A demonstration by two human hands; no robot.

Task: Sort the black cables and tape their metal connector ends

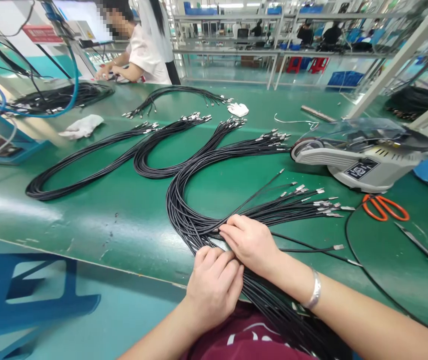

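Observation:
A thick bundle of black cables (183,215) curves across the green table, with metal-tipped ends fanned out to the right. My left hand (216,282) is closed around cables of this bundle near the table's front edge. Just above it, my right hand (251,242) pinches a cable, thumb and fingers together; the exact spot held is partly hidden. Several cables run from beneath my hands toward my lap. A few loose cable ends (337,247) stick out to the right of my right hand.
More looped cable bundles (82,155) lie left and behind. A grey tape dispenser (364,160), orange-handled scissors (384,207) and tweezers (416,240) are at right. White gloves (82,127) lie at left. A blue stool (41,295) stands below the edge. A person (142,55) works at the far side.

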